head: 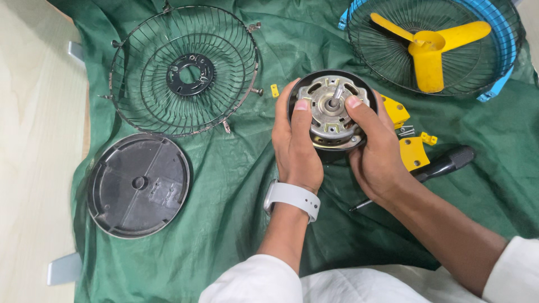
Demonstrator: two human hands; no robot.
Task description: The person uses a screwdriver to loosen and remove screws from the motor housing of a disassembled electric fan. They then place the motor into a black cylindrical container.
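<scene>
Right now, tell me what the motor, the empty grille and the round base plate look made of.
Motor, held by both hands: bare silvery metal, cast-looking.
Empty grille: thin steel-like wire, dull, seemingly rust-flecked.
Round base plate: likely moulded plastic, dark grey, matte, with ribs.

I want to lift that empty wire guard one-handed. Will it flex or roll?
The wire guard is probably light, being thin open wire. It may flex slightly at the rim. Lying dish-like on the green cloth, it seems unlikely to roll.

Single head-worn view, looking steeply down from above, close over both hands (331,146), green cloth (236,185) filling most of frame
</scene>
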